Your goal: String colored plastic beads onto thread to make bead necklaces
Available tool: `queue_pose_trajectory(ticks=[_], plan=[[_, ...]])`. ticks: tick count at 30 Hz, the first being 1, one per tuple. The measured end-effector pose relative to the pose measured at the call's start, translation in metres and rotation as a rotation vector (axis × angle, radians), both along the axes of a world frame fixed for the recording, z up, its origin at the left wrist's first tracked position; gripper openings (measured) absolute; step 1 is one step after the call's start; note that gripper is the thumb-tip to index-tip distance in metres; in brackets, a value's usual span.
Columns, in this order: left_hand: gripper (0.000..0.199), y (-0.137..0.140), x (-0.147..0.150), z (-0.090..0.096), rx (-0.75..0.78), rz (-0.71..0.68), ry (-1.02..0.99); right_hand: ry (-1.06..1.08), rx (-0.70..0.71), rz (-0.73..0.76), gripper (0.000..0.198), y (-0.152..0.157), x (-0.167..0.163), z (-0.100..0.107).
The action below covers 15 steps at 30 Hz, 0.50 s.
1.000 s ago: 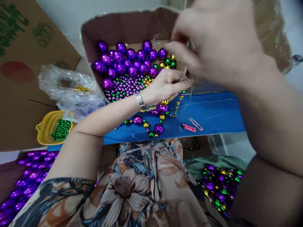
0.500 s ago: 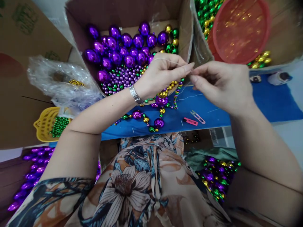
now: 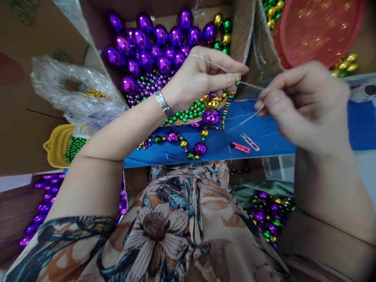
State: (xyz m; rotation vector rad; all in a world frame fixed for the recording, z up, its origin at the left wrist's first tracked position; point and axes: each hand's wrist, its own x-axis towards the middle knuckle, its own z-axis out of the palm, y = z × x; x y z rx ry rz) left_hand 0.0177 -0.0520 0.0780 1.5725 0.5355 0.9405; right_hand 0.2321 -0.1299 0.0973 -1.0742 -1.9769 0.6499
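Note:
My left hand (image 3: 202, 78), with a metal-band watch (image 3: 163, 103) on its wrist, pinches a white thread (image 3: 251, 84) by a small bead at the fingertips. The thread also runs across the back of that hand. From those fingertips a bead strand (image 3: 225, 111) of small green, gold and purple beads hangs down. My right hand (image 3: 308, 105) is closed on the thread's other stretch, and a loose tail drops below its fingers. Larger purple, gold and green beads of a necklace (image 3: 200, 148) lie on the blue cloth (image 3: 264, 135) below my left hand.
A cardboard box (image 3: 243, 47) behind my hands holds large purple balls (image 3: 176, 36) and small beads. Thread snips (image 3: 250, 142) and a pink cutter (image 3: 240, 147) lie on the cloth. Left is a yellow basket (image 3: 53, 145); a red basin (image 3: 323, 31) stands back right.
My hands were together at the fingertips. The right hand has drawn away to the right, and the thread now spans the gap between them. The view has shifted slightly.

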Motion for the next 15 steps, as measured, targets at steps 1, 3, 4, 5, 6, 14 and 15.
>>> queue_pose_trajectory(ticks=[1,3,4,5,6,14,15], plan=[[0.012,0.000,-0.001,0.000,-0.007,0.009,-0.012,-0.095,0.000,0.057,0.009,-0.002,0.001,-0.001],[0.015,-0.001,-0.003,0.002,0.019,0.028,-0.009,-0.240,0.016,0.137,0.009,-0.002,0.001,-0.003],[0.016,-0.003,-0.003,0.004,0.062,0.039,0.009,-0.233,0.042,0.119,0.011,0.000,0.001,-0.006],[0.017,-0.005,-0.004,0.007,0.125,0.046,0.041,-0.168,0.072,0.063,0.016,0.003,0.000,-0.009],[0.017,-0.007,-0.004,0.009,0.199,0.047,0.081,-0.069,0.087,-0.013,0.021,0.007,-0.002,-0.013],[0.021,-0.019,-0.007,0.026,0.519,-0.115,0.326,0.360,-0.261,0.075,0.051,0.037,-0.018,-0.040],[0.023,-0.019,-0.008,0.025,0.623,-0.104,0.389,0.386,-0.308,0.089,0.049,0.038,-0.018,-0.041]])
